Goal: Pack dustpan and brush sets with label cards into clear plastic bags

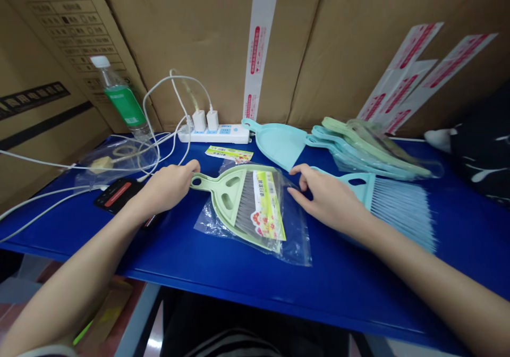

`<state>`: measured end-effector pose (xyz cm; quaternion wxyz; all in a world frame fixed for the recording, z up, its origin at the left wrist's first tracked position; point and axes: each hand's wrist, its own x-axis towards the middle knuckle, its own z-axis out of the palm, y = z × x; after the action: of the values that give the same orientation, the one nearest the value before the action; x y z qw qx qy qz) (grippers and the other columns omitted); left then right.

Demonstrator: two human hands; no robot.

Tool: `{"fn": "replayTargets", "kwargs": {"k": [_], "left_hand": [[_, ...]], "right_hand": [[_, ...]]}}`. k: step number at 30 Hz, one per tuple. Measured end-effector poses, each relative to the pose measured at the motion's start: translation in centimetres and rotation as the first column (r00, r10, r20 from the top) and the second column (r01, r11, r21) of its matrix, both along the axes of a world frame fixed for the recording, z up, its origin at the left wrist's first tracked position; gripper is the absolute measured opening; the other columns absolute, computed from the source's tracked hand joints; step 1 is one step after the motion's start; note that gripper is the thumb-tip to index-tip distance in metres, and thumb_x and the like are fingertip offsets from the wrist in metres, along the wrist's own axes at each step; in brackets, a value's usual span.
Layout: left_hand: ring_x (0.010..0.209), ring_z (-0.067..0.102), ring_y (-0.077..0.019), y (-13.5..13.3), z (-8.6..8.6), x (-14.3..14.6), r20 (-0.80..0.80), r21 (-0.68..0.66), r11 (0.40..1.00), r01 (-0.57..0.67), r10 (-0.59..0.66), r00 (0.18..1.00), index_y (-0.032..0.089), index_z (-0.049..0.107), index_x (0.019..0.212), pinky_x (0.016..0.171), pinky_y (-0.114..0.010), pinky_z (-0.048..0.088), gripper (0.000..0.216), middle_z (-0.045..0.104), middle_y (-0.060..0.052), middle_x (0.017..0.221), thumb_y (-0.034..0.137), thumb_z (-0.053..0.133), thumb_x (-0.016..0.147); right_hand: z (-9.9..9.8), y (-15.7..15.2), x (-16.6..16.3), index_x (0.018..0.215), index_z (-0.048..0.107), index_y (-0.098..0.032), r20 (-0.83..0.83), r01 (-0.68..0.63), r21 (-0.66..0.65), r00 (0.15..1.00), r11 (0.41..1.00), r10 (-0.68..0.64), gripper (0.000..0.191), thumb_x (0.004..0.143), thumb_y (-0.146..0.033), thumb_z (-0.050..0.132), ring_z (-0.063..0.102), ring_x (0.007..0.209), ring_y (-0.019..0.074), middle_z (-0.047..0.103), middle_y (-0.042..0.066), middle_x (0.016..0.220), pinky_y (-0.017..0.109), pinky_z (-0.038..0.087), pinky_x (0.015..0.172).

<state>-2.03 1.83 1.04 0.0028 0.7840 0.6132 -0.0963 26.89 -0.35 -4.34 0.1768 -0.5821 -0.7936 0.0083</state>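
A light green dustpan (223, 200) with a grey-bristled brush (245, 203) nested in it lies on the blue table, partly inside a clear plastic bag (297, 240). A yellow-green printed card (270, 205) rests over the bristles. My left hand (169, 187) is closed at the end of the dustpan's handle, its fingertips mostly hidden. Just past the bag's right edge is my right hand (329, 200), thumb and forefinger apart, with nothing visible between them. Beside and partly under that hand lies a blue brush (402, 208). A blue dustpan (281, 142) sits behind the bag.
Several bagged blue and green dustpans (370, 152) are stacked at the back right. A power strip (235, 134) with white cables, another printed card (229, 153), a phone (119, 195) and a bottle (125, 104) stand or lie left. Cardboard boxes (199, 38) wall the back.
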Motion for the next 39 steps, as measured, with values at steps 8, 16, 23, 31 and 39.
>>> {"fn": "replayTargets", "kwargs": {"k": [8, 16, 23, 31, 39], "left_hand": [[0.064, 0.061, -0.0214, -0.1, 0.0, 0.0, -0.020, -0.002, 1.000, 0.006, -0.006, 1.000, 0.020, 0.048, 0.100, 0.057, -0.028, 0.036, 0.024, 0.063, -0.003, 0.069, 0.022, 0.026, 0.093], [0.067, 0.063, -0.0240, -0.2, 0.1, 0.1, -0.033, 0.003, 1.000, -0.001, 0.001, 0.999, 0.020, 0.050, 0.103, 0.059, -0.030, 0.037, 0.027, 0.066, -0.005, 0.075, 0.023, 0.025, 0.094], [0.072, 0.065, -0.0270, -0.2, 0.1, 0.1, -0.085, 0.041, 0.999, -0.023, 0.026, 0.996, 0.020, 0.051, 0.106, 0.061, -0.032, 0.040, 0.028, 0.067, -0.006, 0.076, 0.025, 0.026, 0.094], [0.075, 0.067, -0.0288, -0.2, -0.3, 0.0, -0.112, 0.061, 0.998, -0.012, 0.019, 0.994, 0.019, 0.052, 0.108, 0.063, -0.033, 0.043, 0.031, 0.068, -0.009, 0.079, 0.024, 0.025, 0.094], [0.077, 0.067, -0.0271, -0.1, -0.2, 0.1, -0.136, 0.065, 0.998, -0.019, 0.027, 0.990, 0.020, 0.053, 0.110, 0.062, -0.031, 0.043, 0.032, 0.069, -0.008, 0.081, 0.024, 0.025, 0.094]], "right_hand": [[-0.3, 0.5, -0.1, 0.105, 0.051, -0.015, -0.051, 0.031, -0.065, 0.998, 0.997, -0.035, 0.028, 0.084, -0.016, 0.034, 0.056, 0.053, 0.0198, 0.057, 0.001, 0.058, 0.029, 0.036, 0.054], [-0.1, 0.7, 0.3, 0.079, 0.049, -0.023, 0.017, 0.080, -0.055, 0.997, 0.995, -0.079, 0.016, 0.088, -0.020, 0.037, 0.059, 0.058, 0.0203, 0.062, 0.003, 0.062, 0.028, 0.031, 0.051], [0.7, 0.2, 0.3, 0.082, 0.052, -0.021, 0.153, 0.150, -0.018, 0.977, 0.988, -0.146, 0.008, 0.085, -0.019, 0.046, 0.056, 0.053, 0.0194, 0.058, 0.001, 0.058, 0.027, 0.029, 0.047], [1.4, -0.6, 0.8, 0.091, 0.071, -0.021, 0.120, -0.301, 0.059, 0.949, 0.952, 0.292, 0.016, 0.086, -0.025, 0.056, 0.051, 0.051, 0.0140, 0.051, -0.002, 0.054, 0.024, 0.035, 0.048], [1.0, -0.4, 0.7, 0.111, 0.071, -0.026, 0.083, -0.262, -0.049, 0.961, 0.964, 0.266, 0.029, 0.089, -0.026, 0.052, 0.056, 0.058, 0.0146, 0.063, 0.002, 0.069, 0.025, 0.039, 0.052]]}}
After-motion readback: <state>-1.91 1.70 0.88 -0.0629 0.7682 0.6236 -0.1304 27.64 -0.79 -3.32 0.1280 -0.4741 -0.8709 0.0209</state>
